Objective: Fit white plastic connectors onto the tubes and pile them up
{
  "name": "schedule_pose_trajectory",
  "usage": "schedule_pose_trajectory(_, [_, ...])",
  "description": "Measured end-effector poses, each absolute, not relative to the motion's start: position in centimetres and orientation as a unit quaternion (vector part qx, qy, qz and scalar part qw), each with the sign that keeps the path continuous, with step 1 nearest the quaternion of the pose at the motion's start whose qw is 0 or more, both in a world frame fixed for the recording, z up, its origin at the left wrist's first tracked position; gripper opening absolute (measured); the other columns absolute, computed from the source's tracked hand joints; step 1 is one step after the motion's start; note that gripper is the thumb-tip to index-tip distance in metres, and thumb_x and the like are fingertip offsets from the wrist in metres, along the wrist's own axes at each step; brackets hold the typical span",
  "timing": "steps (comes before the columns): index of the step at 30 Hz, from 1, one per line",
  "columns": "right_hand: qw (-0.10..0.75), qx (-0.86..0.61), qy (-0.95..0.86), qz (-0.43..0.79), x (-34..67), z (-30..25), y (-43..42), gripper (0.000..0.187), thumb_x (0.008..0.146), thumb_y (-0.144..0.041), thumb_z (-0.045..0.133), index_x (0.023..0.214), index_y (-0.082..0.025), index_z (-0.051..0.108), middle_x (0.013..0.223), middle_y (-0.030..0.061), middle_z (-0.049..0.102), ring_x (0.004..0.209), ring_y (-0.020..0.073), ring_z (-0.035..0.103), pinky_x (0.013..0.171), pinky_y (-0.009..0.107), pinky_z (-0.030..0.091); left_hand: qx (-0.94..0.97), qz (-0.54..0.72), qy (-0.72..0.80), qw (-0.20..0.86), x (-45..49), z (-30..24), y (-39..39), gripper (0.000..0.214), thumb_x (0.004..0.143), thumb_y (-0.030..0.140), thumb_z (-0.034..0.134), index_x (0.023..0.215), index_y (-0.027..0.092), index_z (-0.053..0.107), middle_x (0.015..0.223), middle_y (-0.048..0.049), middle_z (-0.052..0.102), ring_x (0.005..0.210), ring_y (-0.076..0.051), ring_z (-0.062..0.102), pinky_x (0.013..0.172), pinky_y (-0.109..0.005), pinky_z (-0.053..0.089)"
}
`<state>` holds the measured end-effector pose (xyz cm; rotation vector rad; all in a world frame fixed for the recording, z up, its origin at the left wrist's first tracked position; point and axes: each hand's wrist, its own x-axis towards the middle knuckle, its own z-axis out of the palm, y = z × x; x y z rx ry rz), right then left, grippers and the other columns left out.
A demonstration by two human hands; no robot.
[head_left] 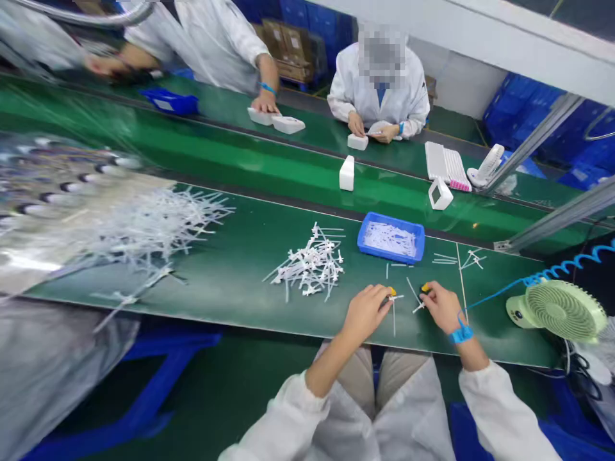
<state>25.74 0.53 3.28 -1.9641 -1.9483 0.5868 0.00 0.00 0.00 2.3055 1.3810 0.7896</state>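
Note:
My left hand is closed at the fingertips on a small white strip piece, one thin strip pointing down toward the table edge. A yellow bit shows at its fingertips; whether it is a finger cover or part of a tool, I cannot tell. My right hand, with a blue wrist strap, is closed around a small yellow-and-black item, too small to name. Just below those fingers lies another white strip piece, crossed by a thin strip. A blue tray of white strips stands beyond both hands.
Left of my hands lies a pile of white strip pieces, with a larger heap farther left. A green fan stands at right. Across the green conveyor, which carries white devices, co-workers handle white housings.

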Motion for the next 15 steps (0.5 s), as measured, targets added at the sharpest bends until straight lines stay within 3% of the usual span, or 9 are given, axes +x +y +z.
schedule_pose_trajectory(4, [0.219,-0.667,-0.69,0.177,25.6,3.5,-1.5,0.022,0.105,-0.036,0.054,0.114,-0.023,0.068,0.084,0.0047,0.075,0.079,0.0258,0.073,0.073,0.035,0.053,0.81,0.285,0.481,0.179,-0.2,-0.1,-0.1,0.014,0.104,0.022,0.073,0.115,0.026,0.066,0.11,0.0009,0.075,0.102,-0.024,0.067,0.086,-0.035,0.052])
schedule_pose_trajectory(8, [0.21,-0.493,-0.824,0.183,26.2,4.9,-1.2,0.028,0.101,-0.015,0.05,0.116,-0.025,0.072,0.123,0.0116,0.071,0.113,0.0276,0.067,0.099,0.042,0.054,0.809,0.297,0.475,0.18,-0.2,-0.1,-0.2,0.015,0.104,0.021,0.073,0.115,0.026,0.065,0.112,0.0007,0.076,0.101,-0.024,0.067,0.087,-0.036,0.052])
schedule_pose_trajectory(11, [0.15,-0.444,-0.863,0.192,26.6,5.5,-0.8,0.029,0.099,-0.009,0.052,0.111,-0.024,0.073,0.114,0.0105,0.072,0.104,0.0265,0.065,0.096,0.042,0.054,0.807,0.298,0.476,0.182,-0.2,0.0,-0.2,0.014,0.104,0.022,0.073,0.115,0.026,0.066,0.112,0.0006,0.076,0.101,-0.024,0.067,0.086,-0.036,0.052])
schedule_pose_trajectory(15, [0.123,-0.539,-0.814,0.181,26.6,4.6,-1.3,0.015,0.098,-0.016,0.06,0.104,-0.022,0.071,0.099,0.0081,0.073,0.092,0.0253,0.068,0.086,0.038,0.054,0.803,0.3,0.478,0.192,-0.2,0.1,-0.3,0.015,0.103,0.02,0.073,0.115,0.026,0.066,0.111,0.0006,0.076,0.101,-0.024,0.067,0.086,-0.035,0.051])
